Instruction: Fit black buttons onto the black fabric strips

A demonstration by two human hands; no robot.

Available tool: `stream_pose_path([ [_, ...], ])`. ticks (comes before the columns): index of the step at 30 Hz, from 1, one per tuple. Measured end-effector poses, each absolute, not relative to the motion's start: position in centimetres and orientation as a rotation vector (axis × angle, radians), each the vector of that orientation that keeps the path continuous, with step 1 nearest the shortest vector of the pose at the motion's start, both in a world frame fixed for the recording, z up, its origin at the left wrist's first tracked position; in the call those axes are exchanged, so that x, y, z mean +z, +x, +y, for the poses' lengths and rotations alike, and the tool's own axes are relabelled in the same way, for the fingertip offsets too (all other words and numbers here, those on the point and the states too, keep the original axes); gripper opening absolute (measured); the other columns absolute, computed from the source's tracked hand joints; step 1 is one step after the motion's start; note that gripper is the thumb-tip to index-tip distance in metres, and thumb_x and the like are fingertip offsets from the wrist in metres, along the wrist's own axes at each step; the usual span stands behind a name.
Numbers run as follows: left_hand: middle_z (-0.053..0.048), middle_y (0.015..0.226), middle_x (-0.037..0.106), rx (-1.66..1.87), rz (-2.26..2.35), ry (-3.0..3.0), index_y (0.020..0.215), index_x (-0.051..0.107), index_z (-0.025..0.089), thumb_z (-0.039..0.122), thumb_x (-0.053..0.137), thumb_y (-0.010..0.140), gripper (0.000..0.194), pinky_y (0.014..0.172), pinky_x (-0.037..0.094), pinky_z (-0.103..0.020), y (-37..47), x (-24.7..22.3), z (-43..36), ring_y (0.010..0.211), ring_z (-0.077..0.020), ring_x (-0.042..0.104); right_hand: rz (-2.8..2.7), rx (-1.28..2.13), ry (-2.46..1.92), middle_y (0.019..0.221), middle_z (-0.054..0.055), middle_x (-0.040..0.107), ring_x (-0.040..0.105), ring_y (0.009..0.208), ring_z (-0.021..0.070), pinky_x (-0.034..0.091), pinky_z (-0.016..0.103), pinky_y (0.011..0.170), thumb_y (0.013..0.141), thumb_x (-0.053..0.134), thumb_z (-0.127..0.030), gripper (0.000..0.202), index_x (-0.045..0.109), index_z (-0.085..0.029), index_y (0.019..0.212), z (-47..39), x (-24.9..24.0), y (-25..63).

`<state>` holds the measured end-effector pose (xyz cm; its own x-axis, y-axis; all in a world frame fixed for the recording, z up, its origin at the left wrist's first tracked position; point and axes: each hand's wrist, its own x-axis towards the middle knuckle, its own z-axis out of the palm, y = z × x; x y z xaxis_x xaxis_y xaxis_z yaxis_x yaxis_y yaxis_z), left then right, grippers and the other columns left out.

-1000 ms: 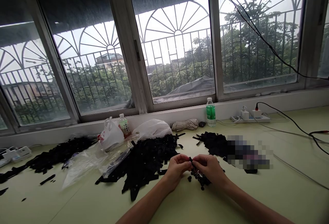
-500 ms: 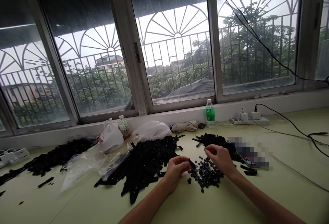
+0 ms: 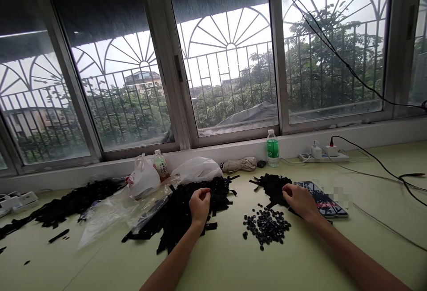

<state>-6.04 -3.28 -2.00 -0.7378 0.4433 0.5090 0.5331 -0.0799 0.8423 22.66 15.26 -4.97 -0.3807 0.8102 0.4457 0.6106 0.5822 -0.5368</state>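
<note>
My left hand (image 3: 200, 206) is over the large pile of black fabric strips (image 3: 180, 211), thumb and fingers pinched together. Whatever is between those fingertips cannot be made out against the black cloth. At the smaller pile of black strips (image 3: 273, 187), my right hand (image 3: 302, 201) has its fingers closed at the pile's right edge. Dark cloth shows just under this hand, but what it grips is not clear. Between the hands lies a loose heap of small, round black buttons (image 3: 268, 226), touched by neither.
A phone (image 3: 325, 202) lies by my right wrist. Behind are a green-labelled bottle (image 3: 272, 148), another bottle (image 3: 161, 165), white plastic bags (image 3: 198, 169) and a power strip (image 3: 325, 156) with cables. More black strips (image 3: 80, 200) lie at far left, beside clear plastic (image 3: 106, 220).
My left hand has moved left from the buttons to the large strip pile; the black strip at its fingertips no longer shows. My right hand has shifted right, off the buttons, uncovering more of the phone.
</note>
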Motion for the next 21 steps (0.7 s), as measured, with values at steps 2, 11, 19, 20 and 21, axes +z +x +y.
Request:
stream_pose_path([
  [2, -0.007, 0.082, 0.065, -1.833, -2.112, -1.09, 0.072, 0.069, 0.016, 0.018, 0.056, 0.066, 0.014, 0.073, 0.047, -0.033, -6.6, -2.6, -3.3, 0.073, -0.0207, 0.061, -2.184, 0.38, -1.059, 0.082, 0.01, 0.07, 0.065, 0.074, 0.0216, 0.046, 0.026, 0.06, 0.078, 0.048, -0.029, 0.024, 0.069, -0.018, 0.086, 15.0, -5.0, 22.5],
  [11, -0.006, 0.084, 0.057, -1.381, -1.937, -1.422, 0.07, 0.066, 0.02, 0.011, 0.052, 0.071, 0.016, 0.079, 0.042, -0.034, -3.9, -3.0, -3.1, 0.084, -0.0223, 0.056, -2.515, 0.184, -0.726, 0.097, 0.008, 0.065, 0.056, 0.089, 0.0227, 0.042, 0.032, 0.076, 0.079, 0.049, -0.019, 0.029, 0.072, -0.023, 0.096, 13.3, -5.2, 21.0],
  [19, -0.005, 0.086, 0.059, -0.953, -1.8, -2.233, 0.087, 0.064, 0.02, 0.008, 0.048, 0.076, 0.023, 0.069, 0.044, -0.026, 0.3, -3.4, -4.1, 0.076, -0.0164, 0.056, -2.536, 0.026, -0.774, 0.086, 0.007, 0.066, 0.056, 0.084, 0.0224, 0.039, 0.031, 0.072, 0.082, 0.045, -0.01, 0.03, 0.072, -0.023, 0.079, 13.6, -5.1, 20.8],
  [20, -0.005, 0.086, 0.059, -0.908, -1.795, -2.293, 0.088, 0.064, 0.02, 0.007, 0.049, 0.075, 0.023, 0.066, 0.044, -0.025, 0.4, -3.5, -4.1, 0.074, -0.0157, 0.056, -2.529, 0.01, -0.774, 0.085, 0.007, 0.066, 0.056, 0.084, 0.0224, 0.038, 0.031, 0.071, 0.081, 0.045, -0.009, 0.029, 0.071, -0.022, 0.078, 13.6, -5.1, 20.8],
  [21, -0.005, 0.085, 0.059, -0.876, -1.796, -2.333, 0.087, 0.064, 0.019, 0.007, 0.049, 0.074, 0.024, 0.064, 0.043, -0.024, 0.5, -3.6, -4.1, 0.072, -0.0149, 0.056, -2.519, 0.002, -0.773, 0.083, 0.008, 0.066, 0.056, 0.083, 0.0225, 0.038, 0.031, 0.071, 0.081, 0.046, -0.008, 0.028, 0.071, -0.021, 0.077, 13.6, -5.0, 20.8],
])
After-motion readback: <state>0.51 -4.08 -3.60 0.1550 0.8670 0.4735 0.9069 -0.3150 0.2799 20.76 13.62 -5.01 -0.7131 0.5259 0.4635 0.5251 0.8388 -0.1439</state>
